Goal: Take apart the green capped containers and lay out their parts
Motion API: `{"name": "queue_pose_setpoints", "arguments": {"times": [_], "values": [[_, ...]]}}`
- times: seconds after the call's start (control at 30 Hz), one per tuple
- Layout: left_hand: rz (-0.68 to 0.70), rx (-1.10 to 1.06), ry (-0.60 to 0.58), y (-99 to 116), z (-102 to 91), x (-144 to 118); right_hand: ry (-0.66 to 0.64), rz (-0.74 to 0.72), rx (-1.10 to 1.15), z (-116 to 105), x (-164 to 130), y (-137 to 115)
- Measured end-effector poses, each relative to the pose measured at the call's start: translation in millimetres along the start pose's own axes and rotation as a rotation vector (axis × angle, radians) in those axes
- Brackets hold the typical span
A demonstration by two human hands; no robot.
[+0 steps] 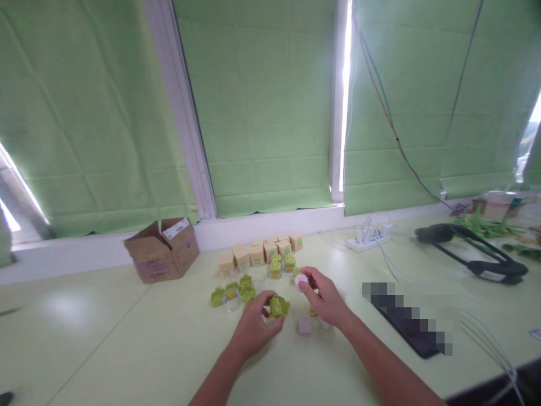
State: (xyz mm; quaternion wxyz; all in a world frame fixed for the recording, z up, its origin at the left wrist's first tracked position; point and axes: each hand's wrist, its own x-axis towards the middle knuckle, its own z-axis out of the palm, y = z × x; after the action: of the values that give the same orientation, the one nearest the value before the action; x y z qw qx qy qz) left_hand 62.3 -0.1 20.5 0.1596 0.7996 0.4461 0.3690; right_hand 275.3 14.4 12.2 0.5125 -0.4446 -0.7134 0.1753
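Between the thumb and fingers of my left hand point(256, 327) is a green flower-shaped cup point(279, 306), tilted toward me. My right hand point(324, 298) pinches a small pale pinkish-white disc point(301, 280) by its edge; a bit of green shows behind it. On the table below the hands lies a pale purple block point(304, 325). Several more green flower-shaped pieces point(247, 291) lie beyond my left hand, among clear plastic cups point(231, 303). Two clear cups with green tops point(275, 266) stand upright farther back. Items under my right hand are partly hidden.
Several small tan boxes point(257, 255) stand in rows at the back. An opened cardboard box point(163, 254) sits to the left. Along the right are a power strip point(368, 241) with cables, a dark pixelated flat object point(409, 321), a black headset-like frame point(469, 256) and greenery point(482, 224).
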Motion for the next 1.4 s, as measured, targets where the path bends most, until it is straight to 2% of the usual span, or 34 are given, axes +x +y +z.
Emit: {"name": "queue_pose_setpoints", "arguments": {"times": [0.13, 0.27, 0.63, 0.83, 1.07, 1.4], "values": [[-0.009, -0.009, 0.020, 0.8, -0.5, 0.0, -0.013, -0.042, -0.101, -0.9, 1.5, 4.4], [0.004, -0.012, 0.029, 0.0, 0.1, -0.1, -0.115, -0.126, -0.171, 0.4, -0.5, 7.8], [0.000, 0.027, 0.036, -1.6, 1.7, -1.2, -0.338, -0.079, -0.352, 11.4, -8.9, 9.2], [0.021, 0.014, 0.027, -3.3, 2.7, -1.2, -0.417, -0.161, -0.382, 8.5, -7.8, 4.3], [0.009, 0.013, 0.023, -2.6, 2.2, -1.3, -0.420, -0.192, -0.426, 5.7, -7.0, 2.8], [0.069, -0.024, -0.007, -1.8, 1.2, -0.2, -0.252, -0.237, -0.308, 2.5, -4.2, -1.8]]}}
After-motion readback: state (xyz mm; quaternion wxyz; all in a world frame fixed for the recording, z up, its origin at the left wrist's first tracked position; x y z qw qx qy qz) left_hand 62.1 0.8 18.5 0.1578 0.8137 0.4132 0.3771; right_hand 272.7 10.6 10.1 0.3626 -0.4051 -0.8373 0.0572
